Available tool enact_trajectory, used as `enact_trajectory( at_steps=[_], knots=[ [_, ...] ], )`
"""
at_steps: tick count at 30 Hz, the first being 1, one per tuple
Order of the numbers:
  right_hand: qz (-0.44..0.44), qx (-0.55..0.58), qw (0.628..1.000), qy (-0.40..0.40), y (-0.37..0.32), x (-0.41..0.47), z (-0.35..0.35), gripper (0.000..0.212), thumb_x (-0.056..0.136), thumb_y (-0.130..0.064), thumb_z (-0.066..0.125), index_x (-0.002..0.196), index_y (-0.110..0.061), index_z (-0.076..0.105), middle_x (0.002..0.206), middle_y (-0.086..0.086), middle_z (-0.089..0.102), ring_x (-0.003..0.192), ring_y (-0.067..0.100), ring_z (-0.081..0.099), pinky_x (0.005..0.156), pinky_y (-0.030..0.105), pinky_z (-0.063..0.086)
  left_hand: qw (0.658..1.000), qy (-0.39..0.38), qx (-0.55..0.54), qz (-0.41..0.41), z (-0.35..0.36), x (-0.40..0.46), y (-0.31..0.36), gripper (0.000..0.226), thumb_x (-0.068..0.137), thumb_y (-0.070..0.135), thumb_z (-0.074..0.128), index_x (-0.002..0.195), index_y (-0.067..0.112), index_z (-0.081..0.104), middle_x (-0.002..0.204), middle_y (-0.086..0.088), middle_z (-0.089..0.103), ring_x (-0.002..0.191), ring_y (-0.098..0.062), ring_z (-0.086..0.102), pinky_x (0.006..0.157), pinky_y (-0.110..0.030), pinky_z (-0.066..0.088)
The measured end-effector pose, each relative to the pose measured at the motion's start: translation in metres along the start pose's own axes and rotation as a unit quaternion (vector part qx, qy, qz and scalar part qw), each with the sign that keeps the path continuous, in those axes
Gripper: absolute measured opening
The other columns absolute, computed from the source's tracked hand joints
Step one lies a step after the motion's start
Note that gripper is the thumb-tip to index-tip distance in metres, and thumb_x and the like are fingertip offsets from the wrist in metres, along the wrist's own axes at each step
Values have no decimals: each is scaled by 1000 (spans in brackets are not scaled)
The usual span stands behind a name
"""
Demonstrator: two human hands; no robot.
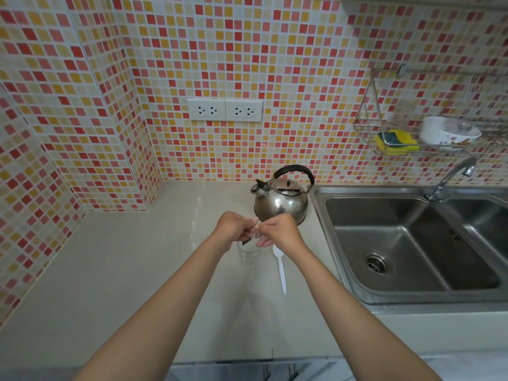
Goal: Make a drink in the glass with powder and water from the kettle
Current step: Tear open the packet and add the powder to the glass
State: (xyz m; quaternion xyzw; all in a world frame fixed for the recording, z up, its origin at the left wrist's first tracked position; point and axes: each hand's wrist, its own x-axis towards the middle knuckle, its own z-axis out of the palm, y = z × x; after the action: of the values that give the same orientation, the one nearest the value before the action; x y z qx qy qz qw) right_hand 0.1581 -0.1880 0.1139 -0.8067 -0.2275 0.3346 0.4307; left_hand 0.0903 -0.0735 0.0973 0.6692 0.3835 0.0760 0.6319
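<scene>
A clear empty glass (248,255) stands upright on the beige counter (132,270). Just above its rim, my left hand (233,228) and my right hand (280,229) pinch a small powder sachet (254,229) between their fingertips; most of the sachet is hidden by the fingers. A steel kettle (280,200) with a black handle sits behind my hands, its spout pointing left. To the right of the glass a white plastic spoon (280,266) lies flat on the counter.
A steel double sink (412,243) with a tap (453,177) fills the right side. A wire rack (428,127) on the tiled wall holds a yellow sponge and a white bowl. Two double wall sockets (224,110) are above the counter.
</scene>
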Motion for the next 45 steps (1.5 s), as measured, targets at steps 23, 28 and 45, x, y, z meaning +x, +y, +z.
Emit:
enact_trajectory(
  at_steps=[23, 28, 45],
  knots=[
    [30, 9, 999, 41, 1, 11, 2, 27, 94, -10, 51, 68, -2, 54, 58, 11, 54, 25, 5, 52, 33, 12, 42, 991, -94, 39, 85, -2, 4, -5, 20, 91, 11, 62, 72, 12, 68, 56, 5, 68, 50, 1, 62, 55, -11, 53],
    [-27, -60, 993, 102, 7, 16, 11, 37, 89, -21, 62, 57, -6, 50, 54, 16, 59, 40, 17, 63, 47, 25, 52, 986, -83, 114, 94, -2, 4, 1, 24, 90, 1, 57, 69, 10, 61, 69, -4, 66, 61, -8, 61, 58, -11, 53],
    [-50, -137, 980, 133, 12, 24, 8, 25, 85, -2, 48, 68, 9, 63, 73, 28, 70, 53, 28, 69, 53, 37, 52, 970, 87, 188, 126, 16, 0, 6, 9, 82, 3, 61, 76, 8, 62, 74, -7, 69, 70, -21, 69, 73, -34, 59]
  ],
)
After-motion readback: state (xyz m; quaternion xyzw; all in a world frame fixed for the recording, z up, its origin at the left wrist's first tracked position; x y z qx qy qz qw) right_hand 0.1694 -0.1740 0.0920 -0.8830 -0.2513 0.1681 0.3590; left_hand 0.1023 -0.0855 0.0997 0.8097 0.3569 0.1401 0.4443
